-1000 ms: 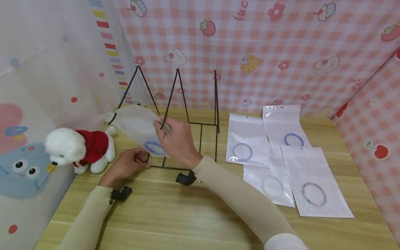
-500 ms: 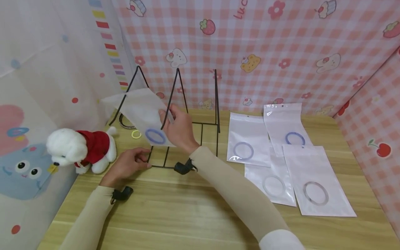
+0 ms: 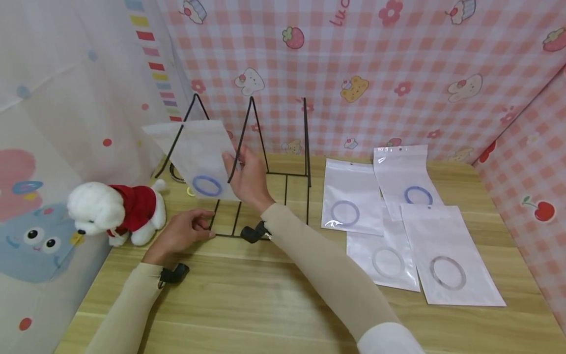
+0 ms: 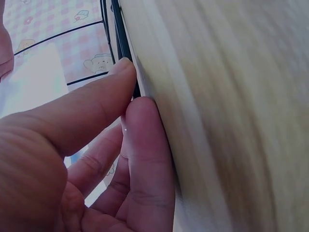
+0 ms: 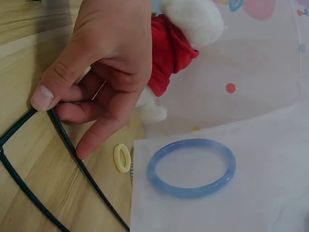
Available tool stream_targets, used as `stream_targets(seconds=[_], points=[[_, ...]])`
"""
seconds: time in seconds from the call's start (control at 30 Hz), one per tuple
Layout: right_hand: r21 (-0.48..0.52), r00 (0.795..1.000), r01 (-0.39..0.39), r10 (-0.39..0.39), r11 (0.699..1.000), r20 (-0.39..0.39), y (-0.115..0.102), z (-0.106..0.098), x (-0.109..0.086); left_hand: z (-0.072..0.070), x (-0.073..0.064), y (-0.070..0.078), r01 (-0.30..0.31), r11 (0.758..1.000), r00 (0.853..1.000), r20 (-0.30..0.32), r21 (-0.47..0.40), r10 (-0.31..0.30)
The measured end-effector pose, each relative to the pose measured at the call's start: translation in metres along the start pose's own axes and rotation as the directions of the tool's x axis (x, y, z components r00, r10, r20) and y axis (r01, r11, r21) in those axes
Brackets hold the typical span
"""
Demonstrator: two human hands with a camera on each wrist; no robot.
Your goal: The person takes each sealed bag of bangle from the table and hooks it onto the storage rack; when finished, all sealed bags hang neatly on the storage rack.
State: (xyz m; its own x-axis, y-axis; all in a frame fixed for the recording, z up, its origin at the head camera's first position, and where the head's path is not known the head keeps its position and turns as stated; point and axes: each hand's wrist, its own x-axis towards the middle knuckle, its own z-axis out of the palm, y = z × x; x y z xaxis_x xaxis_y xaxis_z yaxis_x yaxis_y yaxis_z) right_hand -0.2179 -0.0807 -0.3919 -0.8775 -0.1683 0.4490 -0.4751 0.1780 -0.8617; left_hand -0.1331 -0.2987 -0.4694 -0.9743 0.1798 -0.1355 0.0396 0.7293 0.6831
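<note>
In the head view my right hand (image 3: 251, 179) grips the right edge of a white zip pouch (image 3: 201, 150). A blue bangle (image 5: 190, 192) shows through the pouch's lower part. The pouch hangs tilted in the left part of a black wire rack (image 3: 306, 142), its upper left corner reaching past the left upright. My left hand (image 3: 180, 236) pinches the rack's front left corner between thumb and finger, low against the table, as the left wrist view shows. The right wrist view shows that pinch too, but not the right hand's fingers.
Several white pouches with bangles lie overlapping at the right, one pouch (image 3: 455, 231) nearest the front. A white plush dog (image 3: 95, 209) in a red top sits left of the rack. A yellow ring (image 5: 117, 158) and a dark patterned ring (image 3: 172, 173) lie behind the held pouch.
My right hand has raised the pouch and turned it so its front faces the camera more squarely. The left hand stays at the rack's corner.
</note>
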Motion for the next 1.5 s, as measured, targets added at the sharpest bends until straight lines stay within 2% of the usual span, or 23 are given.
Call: stream_targets(seconds=[0.23,0.5,0.8,1.13,1.33,1.5], points=[[0.066,0.999,-0.026,0.024,0.997,0.027,0.009,-0.002,-0.006,0.001,-0.001,0.003,-0.011,1.0,1.0,-0.001,0.025,0.011],[0.154,0.998,-0.055,0.049,0.987,0.043,0.008,-0.012,-0.011,0.001,0.001,0.002,-0.001,0.999,1.0,-0.013,0.044,0.002],[0.225,0.994,-0.1,0.085,0.969,0.072,0.008,-0.04,-0.027,0.003,0.004,0.007,-0.011,0.999,0.999,-0.03,0.049,0.013],[0.149,0.994,-0.04,0.024,0.988,0.104,0.002,-0.082,-0.056,0.001,0.001,0.01,-0.01,0.999,1.0,-0.013,0.037,0.01],[0.067,0.989,-0.015,0.004,0.998,0.15,-0.002,-0.116,-0.074,0.001,0.001,0.007,-0.007,0.998,1.0,-0.011,0.059,0.008],[0.039,0.989,-0.008,0.002,0.999,0.148,0.004,-0.146,-0.088,0.003,0.003,0.007,0.005,0.998,1.0,-0.008,0.064,-0.004]])
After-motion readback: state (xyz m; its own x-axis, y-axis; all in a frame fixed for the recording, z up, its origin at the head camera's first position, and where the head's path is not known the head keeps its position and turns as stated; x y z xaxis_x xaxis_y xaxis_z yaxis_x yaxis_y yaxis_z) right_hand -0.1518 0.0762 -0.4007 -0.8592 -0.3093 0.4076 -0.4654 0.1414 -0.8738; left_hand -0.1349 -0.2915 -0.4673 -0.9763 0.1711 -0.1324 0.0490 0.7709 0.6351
